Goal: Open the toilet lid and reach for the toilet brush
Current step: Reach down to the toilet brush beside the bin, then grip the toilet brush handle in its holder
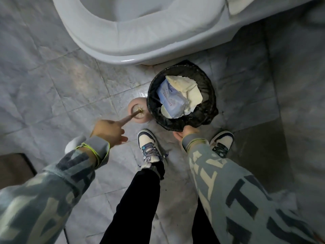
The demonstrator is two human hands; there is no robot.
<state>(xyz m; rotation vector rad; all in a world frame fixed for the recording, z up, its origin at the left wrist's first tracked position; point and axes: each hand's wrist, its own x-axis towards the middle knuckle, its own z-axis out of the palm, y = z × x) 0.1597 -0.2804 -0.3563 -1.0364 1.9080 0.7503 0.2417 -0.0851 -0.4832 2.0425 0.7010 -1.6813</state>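
The white toilet [123, 57] fills the top of the view. Its seat [140, 23] is uncovered and the bowl opening shows; the lid is out of frame. On the floor in front stands a pink brush holder [133, 104], with the tan handle of the toilet brush [131, 116] rising out of it toward me. My left hand [108, 132] is closed around the near end of that handle. My right hand [186, 132] grips the near rim of a black-lined waste bin [207, 95]; its fingers are partly hidden by the rim.
The bin holds crumpled paper and a white-blue wrapper [175, 95] and stands against the holder's right side, just below the toilet's front. My two shoes [149, 147] stand on the grey tiled floor close behind the bin. A dark mat corner [15, 168] lies at the left.
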